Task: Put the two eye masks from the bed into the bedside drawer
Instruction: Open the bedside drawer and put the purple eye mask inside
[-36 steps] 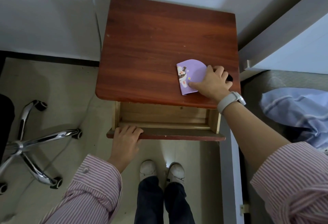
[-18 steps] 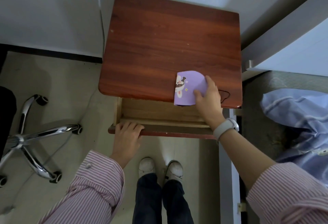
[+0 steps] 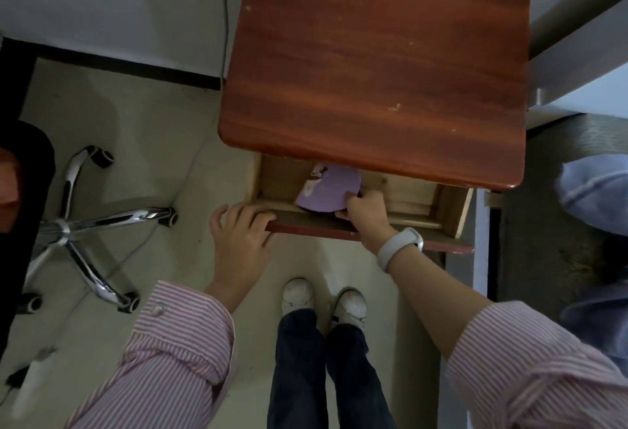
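Dim, soft shadows, wide-angle edge distortion

The person wears a shirt with fine pink-and-white stripes; the left sleeve (image 3: 176, 354) is rolled back at a buttoned cuff with one pale button, and the right sleeve (image 3: 530, 371) is pushed up the forearm. A white wristband (image 3: 400, 247) circles the right wrist. Dark blue trousers (image 3: 326, 371) end above white shoes (image 3: 324, 297) with dark trim.
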`<state>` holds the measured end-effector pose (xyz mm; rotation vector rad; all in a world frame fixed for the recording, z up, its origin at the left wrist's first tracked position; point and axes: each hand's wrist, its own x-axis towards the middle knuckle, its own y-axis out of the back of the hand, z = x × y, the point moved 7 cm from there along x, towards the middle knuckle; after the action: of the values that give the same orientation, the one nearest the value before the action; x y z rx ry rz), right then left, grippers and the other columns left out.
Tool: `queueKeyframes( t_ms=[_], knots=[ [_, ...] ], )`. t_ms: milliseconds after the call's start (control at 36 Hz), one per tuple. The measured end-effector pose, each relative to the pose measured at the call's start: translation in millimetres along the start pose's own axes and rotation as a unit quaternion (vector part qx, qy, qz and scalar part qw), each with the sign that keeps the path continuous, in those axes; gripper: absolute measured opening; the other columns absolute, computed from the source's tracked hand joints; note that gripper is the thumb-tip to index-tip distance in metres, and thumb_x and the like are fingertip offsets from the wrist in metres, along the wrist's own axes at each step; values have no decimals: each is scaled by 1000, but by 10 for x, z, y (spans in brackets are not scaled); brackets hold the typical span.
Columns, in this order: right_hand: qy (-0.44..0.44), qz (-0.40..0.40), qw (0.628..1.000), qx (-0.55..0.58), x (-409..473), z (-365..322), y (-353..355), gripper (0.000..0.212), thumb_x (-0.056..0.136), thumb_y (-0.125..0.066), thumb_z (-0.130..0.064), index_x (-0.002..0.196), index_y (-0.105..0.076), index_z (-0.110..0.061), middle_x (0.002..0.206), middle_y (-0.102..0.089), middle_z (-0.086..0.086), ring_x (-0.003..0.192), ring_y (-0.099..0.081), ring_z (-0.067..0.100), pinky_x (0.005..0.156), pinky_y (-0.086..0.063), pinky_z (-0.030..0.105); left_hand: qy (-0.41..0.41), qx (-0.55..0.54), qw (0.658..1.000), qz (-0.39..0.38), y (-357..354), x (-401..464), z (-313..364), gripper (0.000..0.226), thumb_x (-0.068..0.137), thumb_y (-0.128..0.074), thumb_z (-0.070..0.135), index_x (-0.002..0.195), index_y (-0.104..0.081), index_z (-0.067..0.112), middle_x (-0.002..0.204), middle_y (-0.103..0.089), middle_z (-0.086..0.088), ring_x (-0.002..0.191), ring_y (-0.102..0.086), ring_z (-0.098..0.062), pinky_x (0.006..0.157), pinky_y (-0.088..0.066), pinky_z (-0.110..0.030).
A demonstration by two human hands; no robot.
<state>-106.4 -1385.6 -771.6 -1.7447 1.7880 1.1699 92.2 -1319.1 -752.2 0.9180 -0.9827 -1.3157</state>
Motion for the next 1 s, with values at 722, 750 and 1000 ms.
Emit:
queueKeyframes(
  t_ms=[722,750,1000],
  knots=[
    [110,-28,914,-389,173,-48,-544,30,87,-52,-32,102,-58,-6,114,-60,20,115,-44,36,97,-41,47,-11,-106,990,-97,-46,-103,38,15,73,-69,17,86,-65,10,81,-67,-7,79,-63,-26,84,-34,-31],
    [118,-29,909,-399,160,-30,-531,39,85,-55,-36,110,-55,-6,120,-57,19,117,-43,36,99,-39,48,-9,-104,990,-98,-50,-108,41,16,73,-70,16,86,-65,9,81,-67,-7,79,-63,-27,84,-34,-32],
    [309,57,874,-369,-423,-1,-82,37,88,-54,-23,122,-51,-9,121,-56,14,112,-51,31,92,-44,47,-9,-81,993,-81,26,-89,56,21,69,-77,12,86,-67,7,82,-68,-10,79,-64,-28,83,-37,-33]
  ],
)
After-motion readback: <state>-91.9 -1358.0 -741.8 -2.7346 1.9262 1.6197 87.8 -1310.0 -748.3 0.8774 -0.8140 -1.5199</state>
